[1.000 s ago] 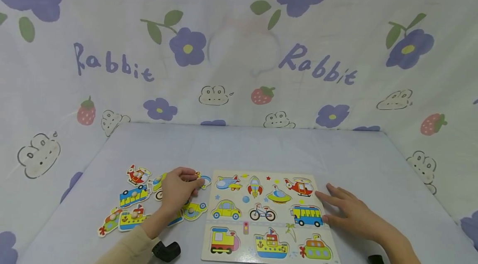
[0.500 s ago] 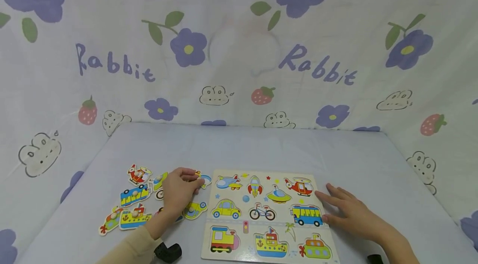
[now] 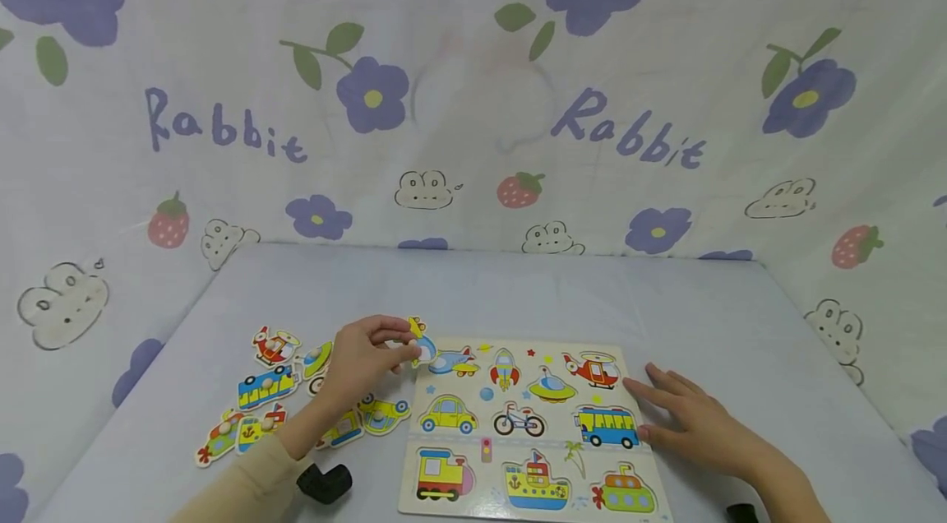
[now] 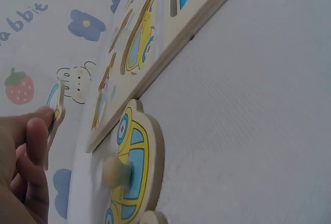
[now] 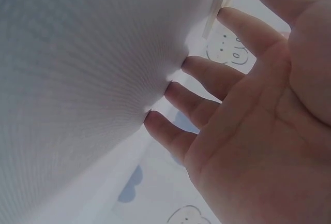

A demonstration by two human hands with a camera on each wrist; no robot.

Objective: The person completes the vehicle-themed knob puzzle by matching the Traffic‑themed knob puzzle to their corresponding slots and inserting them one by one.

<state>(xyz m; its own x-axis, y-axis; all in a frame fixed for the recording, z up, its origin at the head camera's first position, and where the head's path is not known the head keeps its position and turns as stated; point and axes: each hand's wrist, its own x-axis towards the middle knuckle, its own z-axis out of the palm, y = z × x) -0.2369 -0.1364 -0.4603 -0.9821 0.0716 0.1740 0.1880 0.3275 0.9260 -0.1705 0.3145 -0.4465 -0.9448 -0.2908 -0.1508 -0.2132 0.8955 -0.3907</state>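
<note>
My left hand (image 3: 362, 354) pinches an airplane puzzle piece (image 3: 424, 350) between thumb and fingers, raised at the top left corner of the wooden puzzle board (image 3: 488, 498). In the left wrist view the airplane piece (image 4: 61, 102) stands nearly on edge in the fingers. Below that hand lies a yellow car piece (image 4: 137, 167) with a round knob. My right hand (image 3: 691, 428) rests at the board's right edge, fingers spread. In the right wrist view its fingertips (image 5: 152, 118) press on the white cloth, and the index finger touches the board's edge.
Left of the board lie several knobbed pieces: a helicopter (image 3: 274, 346), a bus (image 3: 266, 387), a flying saucer (image 3: 316, 360), a ship (image 3: 255, 430) and a submarine (image 3: 220, 441). A black object (image 3: 325, 483) sits near the left forearm. A printed curtain (image 3: 473, 136) hangs behind the table.
My left hand has lifted the airplane piece and moved it slightly right and up, to the board's corner. The right hand has stayed in place.
</note>
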